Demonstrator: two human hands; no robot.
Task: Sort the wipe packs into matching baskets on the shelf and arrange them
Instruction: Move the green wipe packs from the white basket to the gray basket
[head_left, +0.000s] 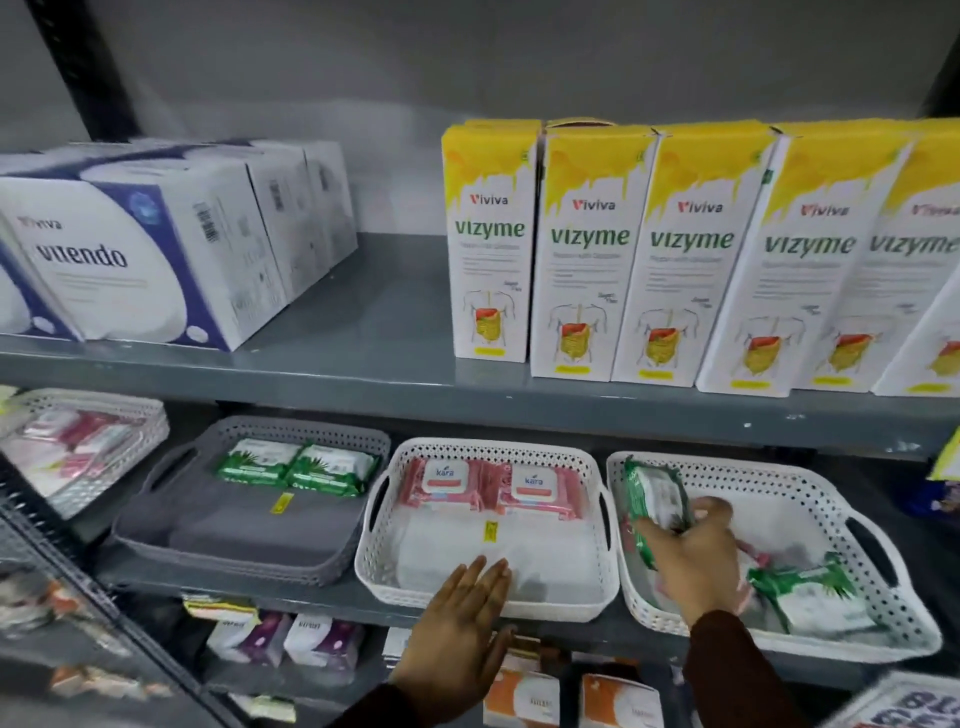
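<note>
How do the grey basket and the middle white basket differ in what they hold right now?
The grey basket holds two green wipe packs along its back wall; the middle white basket holds two pink packs there instead. The grey basket is untouched, while the left hand rests flat at the white basket's front rim. Both share the same perforated handled shape, an empty front half and a yellow sticker.

Grey metal shelf (291, 584) carries a grey basket (156, 525) and two white baskets (379, 566) (883, 639) side by side
</note>
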